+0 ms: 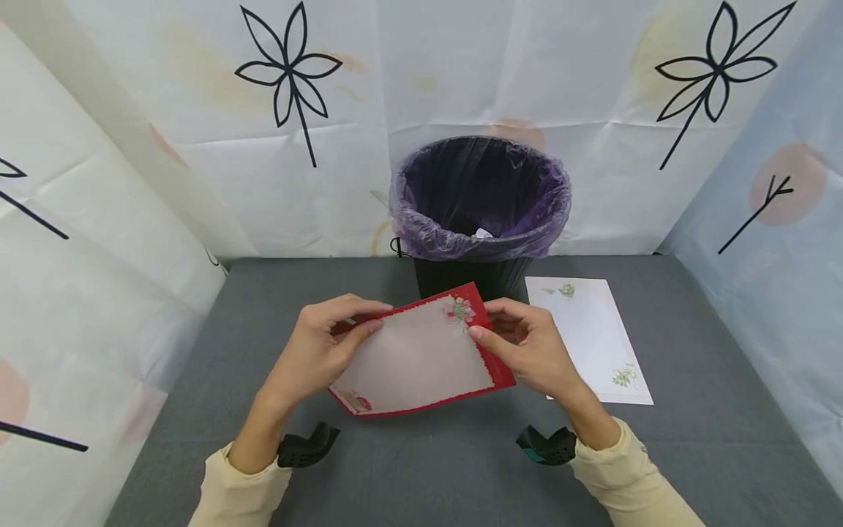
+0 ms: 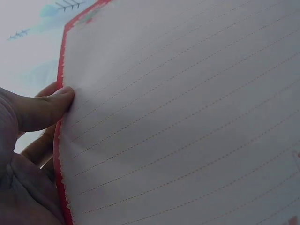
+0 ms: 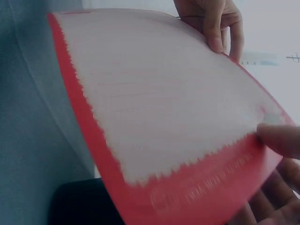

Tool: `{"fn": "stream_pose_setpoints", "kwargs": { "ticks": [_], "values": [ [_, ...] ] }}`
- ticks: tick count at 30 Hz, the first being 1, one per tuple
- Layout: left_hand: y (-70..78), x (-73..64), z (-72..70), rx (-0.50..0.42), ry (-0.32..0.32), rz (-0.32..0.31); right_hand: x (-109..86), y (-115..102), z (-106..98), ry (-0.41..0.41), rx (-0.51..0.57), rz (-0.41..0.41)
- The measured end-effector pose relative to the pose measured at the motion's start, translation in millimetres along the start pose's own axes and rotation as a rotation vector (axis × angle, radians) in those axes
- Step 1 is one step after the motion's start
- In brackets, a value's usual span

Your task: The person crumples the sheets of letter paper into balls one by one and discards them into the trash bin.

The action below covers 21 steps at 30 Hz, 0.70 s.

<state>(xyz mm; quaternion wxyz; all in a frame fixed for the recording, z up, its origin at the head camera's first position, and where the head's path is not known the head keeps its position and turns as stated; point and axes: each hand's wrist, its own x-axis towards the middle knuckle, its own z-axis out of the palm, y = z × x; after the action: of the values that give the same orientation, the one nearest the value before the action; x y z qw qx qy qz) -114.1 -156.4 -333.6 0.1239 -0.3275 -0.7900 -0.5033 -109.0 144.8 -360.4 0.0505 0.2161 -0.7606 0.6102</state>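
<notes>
A sheet of red-bordered letter paper [image 1: 415, 359] with dotted lines and flowers in two corners is held up above the table, tilted and slightly bowed. My left hand [image 1: 324, 344] pinches its upper left edge, thumb on the printed face, fingers behind. At the opposite short side my right hand [image 1: 527, 344] pinches the wide red band, thumb in front and fingers behind. In the left wrist view the left thumb [image 2: 51, 108] presses the red edge of the sheet. The right wrist view shows the right thumb [image 3: 279, 139] on the band, which bears faint lettering.
A black bin [image 1: 461, 277] lined with a purple plastic bag [image 1: 421, 234] stands at the back middle, with something white inside. To the right, a white sheet with green plant prints [image 1: 586, 337] lies on the grey table [image 1: 428, 468]. Patterned cloth walls surround the table.
</notes>
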Motion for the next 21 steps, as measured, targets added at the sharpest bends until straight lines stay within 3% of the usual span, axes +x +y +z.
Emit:
{"fn": "stream_pose_setpoints", "kwargs": {
  "ticks": [6,10,13,16,21],
  "values": [
    [6.4,3.3,2.9,0.113,0.009,-0.026,-2.3,-1.2,-7.5,0.123,0.011,-0.046],
    [5.5,-0.5,-2.6,0.185,0.058,-0.106,-4.9,0.2,-17.0,0.201,0.052,-0.004],
    [2.5,-4.0,-6.8,0.188,0.090,-0.176,-8.0,2.7,-24.2,0.253,0.108,0.034],
    [-2.7,-6.6,-9.0,0.123,0.108,-0.237,-11.9,6.7,-30.3,0.299,0.188,0.055],
    [-14.0,-9.9,-7.6,-0.134,0.112,-0.302,-18.4,15.8,-37.7,0.348,0.289,0.084]
  ]
}}
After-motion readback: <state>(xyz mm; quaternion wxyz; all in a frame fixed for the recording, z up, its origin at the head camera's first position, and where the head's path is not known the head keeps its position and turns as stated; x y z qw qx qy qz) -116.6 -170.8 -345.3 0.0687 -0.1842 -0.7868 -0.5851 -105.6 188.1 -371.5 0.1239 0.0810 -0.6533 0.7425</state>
